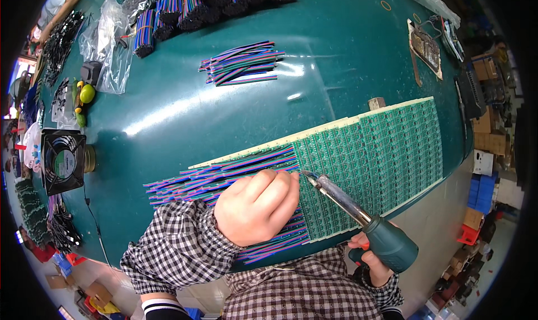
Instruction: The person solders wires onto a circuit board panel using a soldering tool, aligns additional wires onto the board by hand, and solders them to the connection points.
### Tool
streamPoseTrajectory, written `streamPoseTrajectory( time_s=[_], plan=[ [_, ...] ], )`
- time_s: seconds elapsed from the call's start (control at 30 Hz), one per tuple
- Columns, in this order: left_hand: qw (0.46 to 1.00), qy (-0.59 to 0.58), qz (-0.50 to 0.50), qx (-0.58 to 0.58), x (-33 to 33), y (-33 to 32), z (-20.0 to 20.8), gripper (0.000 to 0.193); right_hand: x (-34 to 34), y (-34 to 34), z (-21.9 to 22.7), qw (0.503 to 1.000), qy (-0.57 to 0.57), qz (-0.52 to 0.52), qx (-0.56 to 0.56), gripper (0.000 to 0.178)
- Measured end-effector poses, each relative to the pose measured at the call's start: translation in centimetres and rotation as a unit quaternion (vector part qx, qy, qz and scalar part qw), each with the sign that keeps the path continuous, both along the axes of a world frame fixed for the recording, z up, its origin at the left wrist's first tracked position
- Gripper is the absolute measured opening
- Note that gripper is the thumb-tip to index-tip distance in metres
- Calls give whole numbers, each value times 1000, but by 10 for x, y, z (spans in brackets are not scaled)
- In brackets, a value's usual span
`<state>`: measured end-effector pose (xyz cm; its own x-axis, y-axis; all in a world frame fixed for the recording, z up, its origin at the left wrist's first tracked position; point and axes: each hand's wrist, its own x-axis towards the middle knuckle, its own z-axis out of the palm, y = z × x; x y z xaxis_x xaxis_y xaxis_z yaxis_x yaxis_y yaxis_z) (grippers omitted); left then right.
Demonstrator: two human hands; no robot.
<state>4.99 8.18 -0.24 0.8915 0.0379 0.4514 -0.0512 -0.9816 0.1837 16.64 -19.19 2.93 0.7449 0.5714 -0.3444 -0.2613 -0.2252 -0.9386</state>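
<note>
A sheet of green circuit boards (386, 152) lies near the front of the table. Along its left side, flat blue, red and green ribbon wires (224, 172) stretch leftward in a row from the board edge. My left hand (258, 205) is closed in a pinch over those wires. Its fingertips sit at the board edge, apparently on a ribbon wire whose end they mostly hide. Wrapped round the handle of a green soldering gun (389, 244) is my right hand (374, 264). The gun's metal tip slants up and left, close beside my left fingertips at the board edge.
A loose pile of ribbon wires (241, 63) lies mid-table, with tied bundles (174, 6) behind it. At the left stand a black fan (63, 162) and a plastic bag (115, 45). A small block (376, 103) touches the boards' far edge. A worn flat tray (424, 48) lies far right.
</note>
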Motion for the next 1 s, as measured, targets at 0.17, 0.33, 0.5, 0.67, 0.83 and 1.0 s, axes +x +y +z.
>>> streamPoseTrajectory(
  time_s=[0.17, 0.33, 0.5, 0.67, 0.83, 1.0],
  plan=[
    [1000, -1, 2, 0, 0, -1, 0, 34, 0, -9, -4, 1000, 6, 9, -14, 65],
    [1000, -7, 4, 3, 0, -1, -3, 33, -2, -7, -3, 1000, 17, -22, -15, 67],
    [1000, -6, 8, 4, 0, -1, -1, 32, 0, -26, -17, 1000, -2, 7, -14, 66],
    [1000, -8, 5, -5, 0, 0, -1, 32, -4, -21, -13, 999, 26, -23, -11, 66],
    [1000, -5, -1, -13, 0, 1, -2, 32, -4, -20, -13, 1000, 20, -12, -14, 64],
    [1000, -14, 0, -3, 1, 1, -3, 31, -2, -21, -14, 1000, 5, 3, -27, 64]
  ],
)
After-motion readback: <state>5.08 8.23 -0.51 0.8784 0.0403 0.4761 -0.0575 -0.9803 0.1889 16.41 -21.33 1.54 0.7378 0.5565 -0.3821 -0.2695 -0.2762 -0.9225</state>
